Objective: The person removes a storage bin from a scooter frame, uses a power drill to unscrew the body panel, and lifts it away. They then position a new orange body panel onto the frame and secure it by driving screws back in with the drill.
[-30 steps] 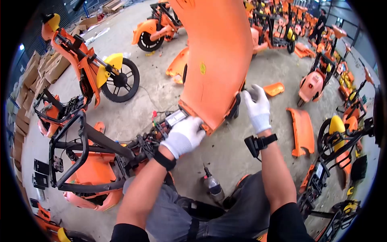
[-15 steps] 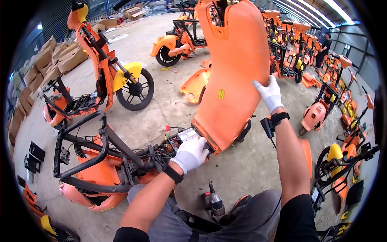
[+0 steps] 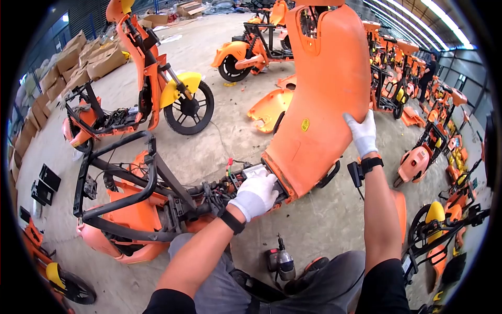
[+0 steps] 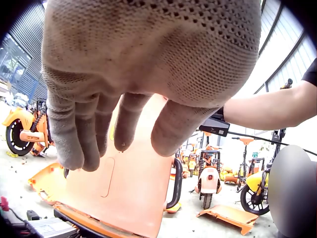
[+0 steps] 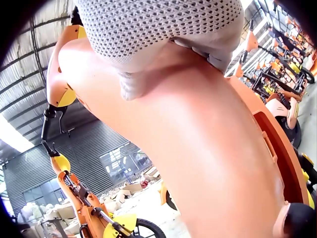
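A curved orange scooter leg shield (image 3: 324, 110) with a small yellow oval mark rises in front of me. My right hand (image 3: 362, 133), in a white knit glove, grips its right edge. In the right wrist view the thumb (image 5: 131, 85) lies on the panel's face while the other fingers go over the edge. Low at the panel's foot, my gloved left hand (image 3: 255, 196) is over a silver box (image 3: 254, 171) among wires. Its fingers (image 4: 64, 144) extend loosely in the left wrist view, with nothing seen between them and the thumb.
A stripped black scooter frame (image 3: 151, 162) lies at the left. A cordless driver (image 3: 283, 264) stands on the floor by my foot. Another scooter with a yellow fender (image 3: 180, 89) is behind, cardboard boxes (image 3: 107, 60) at far left. Rows of scooters and a person (image 3: 429, 73) are at right.
The right hand has come from beside the leg shield onto its edge. My left hand stays by the silver box. The head view has swung, so the scene sits further right.
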Available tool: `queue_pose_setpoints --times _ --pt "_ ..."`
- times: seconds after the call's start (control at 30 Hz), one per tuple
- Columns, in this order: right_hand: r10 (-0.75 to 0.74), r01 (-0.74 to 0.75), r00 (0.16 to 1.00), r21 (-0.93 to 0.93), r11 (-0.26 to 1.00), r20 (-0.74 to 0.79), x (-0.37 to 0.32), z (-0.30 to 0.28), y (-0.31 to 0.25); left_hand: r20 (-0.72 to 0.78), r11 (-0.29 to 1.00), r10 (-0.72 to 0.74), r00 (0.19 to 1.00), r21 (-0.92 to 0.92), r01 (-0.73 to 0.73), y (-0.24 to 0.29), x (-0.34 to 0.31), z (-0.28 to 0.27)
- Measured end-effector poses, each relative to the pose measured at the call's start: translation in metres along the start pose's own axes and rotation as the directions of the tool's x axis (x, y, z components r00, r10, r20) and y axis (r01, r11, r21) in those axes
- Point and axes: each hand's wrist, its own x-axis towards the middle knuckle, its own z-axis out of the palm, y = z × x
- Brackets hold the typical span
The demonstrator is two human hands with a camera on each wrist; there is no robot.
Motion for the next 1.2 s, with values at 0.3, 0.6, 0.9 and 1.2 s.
queue_pose_setpoints --times 0.3,0.6,0.9,1.2 --pt "-0.008 0.010 0.998 -0.043 0.999 0.059 0.010 -0.005 0.008 0.074 0.996 -0.080 0.994 0.043 0.077 -0.006 0.000 -0.002" --pt "-0.043 0.047 0.995 -0.040 0.998 0.090 0.015 -0.011 0.025 0.201 0.987 -0.124 0.972 0.128 0.099 -0.034 -0.018 -0.001" --pt "0.019 -0.009 0.997 -0.128 0.992 0.076 0.007 -0.008 0.013 0.278 0.963 -0.227 0.933 0.207 0.172 -0.051 -0.025 -0.007" --pt "-0.025 0.025 0.983 0.004 1.000 0.183 0.013 -0.015 0.019 0.318 0.992 -0.058 0.946 0.123 0.020 -0.027 -0.033 -0.004"
